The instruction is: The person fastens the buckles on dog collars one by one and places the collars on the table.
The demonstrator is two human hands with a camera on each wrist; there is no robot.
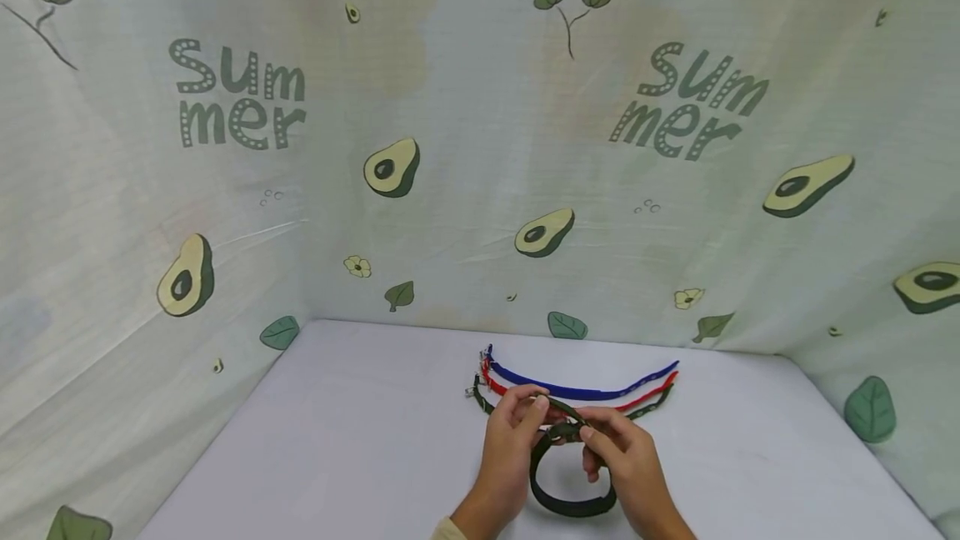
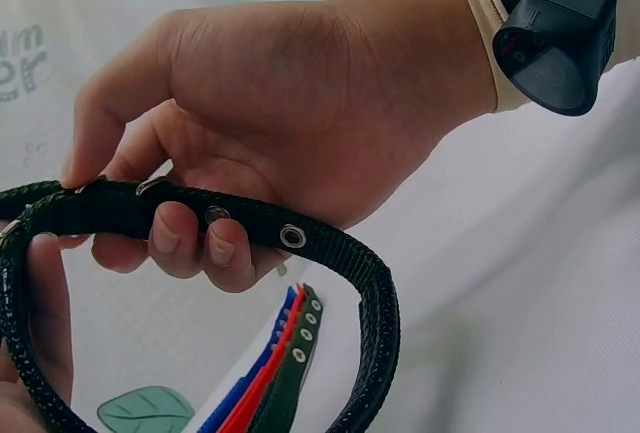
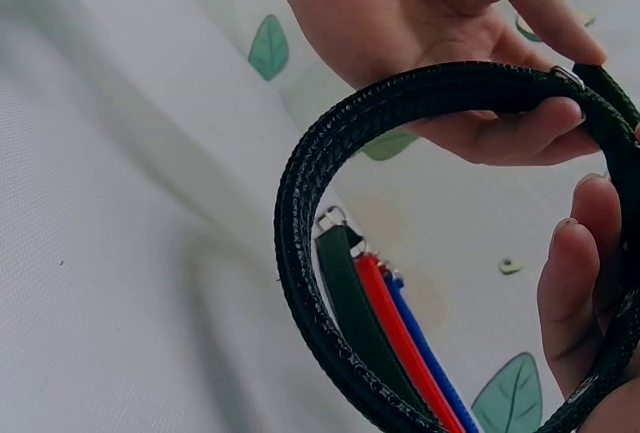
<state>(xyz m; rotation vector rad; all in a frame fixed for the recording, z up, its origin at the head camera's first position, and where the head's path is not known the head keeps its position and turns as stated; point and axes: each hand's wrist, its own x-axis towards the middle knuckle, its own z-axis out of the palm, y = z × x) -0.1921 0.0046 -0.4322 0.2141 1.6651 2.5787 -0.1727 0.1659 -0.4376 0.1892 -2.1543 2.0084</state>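
Both hands hold one dark green collar (image 1: pixel 570 497) bent into a loop above the white table (image 1: pixel 360 440). My left hand (image 1: pixel 517 432) pinches the strap near its buckle end, thumb on top and fingers curled under the strap (image 2: pixel 250 228). My right hand (image 1: pixel 611 444) grips the other side of the looped collar (image 3: pixel 330 153). Just beyond the hands lie three flat collars side by side: blue (image 1: pixel 577 390), red (image 1: pixel 645 397) and dark green (image 1: pixel 480 397), each with a metal buckle at its left end.
Pale cloth printed with avocados and "summer" (image 1: pixel 240 98) hangs as walls behind and on both sides of the table. A black device (image 2: pixel 555 33) is strapped at the left wrist over a beige sleeve.
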